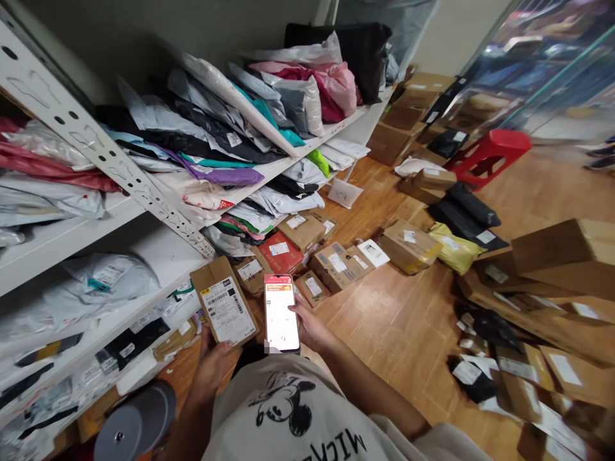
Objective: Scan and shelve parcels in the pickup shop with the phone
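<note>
My left hand grips a brown cardboard box by its lower edge, tilted up so that its white shipping label faces me. The thumb lies over the front of the box. Just to the right, my right hand holds a smartphone upright by its right side, thumb over the lit screen. The screen is mostly white with a red and orange band at the top; its text is too small to read. Box and phone are side by side, a little apart.
White metal shelves on the left hold stacked mailer bags. Along their foot stand several boxes, including a red box. More parcels and a large open carton lie on the right, with a red stool behind. A grey round-topped object stands lower left.
</note>
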### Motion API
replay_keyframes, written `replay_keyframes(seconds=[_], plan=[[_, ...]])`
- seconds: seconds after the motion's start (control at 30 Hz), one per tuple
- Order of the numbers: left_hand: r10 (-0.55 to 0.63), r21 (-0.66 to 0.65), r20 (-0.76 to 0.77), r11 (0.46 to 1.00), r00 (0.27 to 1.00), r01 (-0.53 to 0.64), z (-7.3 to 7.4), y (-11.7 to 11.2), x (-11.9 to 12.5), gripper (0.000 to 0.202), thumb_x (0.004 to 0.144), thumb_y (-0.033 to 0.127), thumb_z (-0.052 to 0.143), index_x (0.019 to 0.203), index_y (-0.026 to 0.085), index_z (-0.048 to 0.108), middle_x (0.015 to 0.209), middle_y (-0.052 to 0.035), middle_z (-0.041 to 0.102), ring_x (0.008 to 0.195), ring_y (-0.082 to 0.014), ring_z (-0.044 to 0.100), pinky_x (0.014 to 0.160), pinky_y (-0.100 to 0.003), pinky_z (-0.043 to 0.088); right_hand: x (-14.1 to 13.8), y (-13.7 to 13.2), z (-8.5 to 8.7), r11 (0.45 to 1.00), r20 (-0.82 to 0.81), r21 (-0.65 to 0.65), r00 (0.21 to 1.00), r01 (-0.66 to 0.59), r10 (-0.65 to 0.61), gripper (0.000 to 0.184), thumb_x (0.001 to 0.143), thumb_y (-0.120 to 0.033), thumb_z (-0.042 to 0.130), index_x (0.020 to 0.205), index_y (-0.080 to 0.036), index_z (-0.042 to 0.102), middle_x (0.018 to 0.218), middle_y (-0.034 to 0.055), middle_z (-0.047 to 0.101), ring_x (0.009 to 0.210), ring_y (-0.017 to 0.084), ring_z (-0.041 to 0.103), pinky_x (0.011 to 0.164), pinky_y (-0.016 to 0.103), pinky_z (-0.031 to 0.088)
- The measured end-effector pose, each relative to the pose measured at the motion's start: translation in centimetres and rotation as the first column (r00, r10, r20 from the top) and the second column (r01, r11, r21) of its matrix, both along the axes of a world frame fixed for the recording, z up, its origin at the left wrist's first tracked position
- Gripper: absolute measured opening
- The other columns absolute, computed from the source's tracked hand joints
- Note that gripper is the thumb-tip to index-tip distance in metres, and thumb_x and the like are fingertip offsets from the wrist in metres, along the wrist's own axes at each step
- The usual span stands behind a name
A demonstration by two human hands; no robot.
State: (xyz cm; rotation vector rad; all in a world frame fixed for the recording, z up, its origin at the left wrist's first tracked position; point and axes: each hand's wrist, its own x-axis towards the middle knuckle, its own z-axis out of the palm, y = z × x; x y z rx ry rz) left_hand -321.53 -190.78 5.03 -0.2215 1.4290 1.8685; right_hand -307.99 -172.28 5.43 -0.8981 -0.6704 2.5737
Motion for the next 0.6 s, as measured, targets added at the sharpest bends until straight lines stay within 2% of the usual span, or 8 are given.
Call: replay_keyframes(seconds=[0.13,0.23,0.4,0.6], plan=[[-0.005,0.03,-0.016,1.0,1.0,0.005,-0.1,0.1,0.0,0.059,0.047,0.019,0.084,0.099,0.032,0.059,0.113,0.0011,0.068,0.108,-0.0256,0.06,0.091,-0.037,0.049,0.0,-0.1,-0.3,1.0,0.029,0.018,1.0,0.005,-0.005,0.042,0.06,-0.027,0.073,0.1,-0.024,0.063,0.091,0.0012,0.075,0.082,0.024,0.069,0.076,0.035,0.05],[-0.02,0.028,-0.029,0.999,0.999,0.021,-0.2,0.1,0.0,0.062,0.048,0.019,0.083,0.104,0.033,0.06,0.113,0.0005,0.068,0.111,-0.0259,0.059,0.092,-0.036,0.048,-0.1,-0.3,-0.4,0.999,0.044,0.035,0.999,-0.001,-0.001,0.044,0.061,-0.03,0.078,0.101,-0.024,0.063,0.089,0.001,0.076,0.078,0.023,0.069,0.074,0.035,0.051],[-0.009,0.053,-0.03,0.999,1.0,0.011,-0.3,0.2,0.1,0.058,0.048,0.018,0.083,0.1,0.031,0.06,0.108,0.0004,0.069,0.103,-0.0243,0.062,0.09,-0.037,0.049,-0.3,-0.6,-0.8,0.996,0.065,0.088,0.998,-0.017,0.012,0.043,0.056,-0.024,0.085,0.093,-0.021,0.065,0.083,0.0002,0.075,0.068,0.019,0.066,0.067,0.03,0.049],[0.035,0.091,-0.04,0.995,0.999,-0.031,-0.9,0.0,0.5,0.053,0.047,0.015,0.082,0.094,0.028,0.059,0.1,0.0,0.07,0.097,-0.0236,0.063,0.091,-0.04,0.046,0.7,-0.4,-0.3,0.992,0.024,0.021,0.992,-0.128,0.128,0.035,0.064,-0.033,0.075,0.096,-0.021,0.065,0.084,0.0042,0.075,0.077,0.025,0.069,0.073,0.037,0.052]])
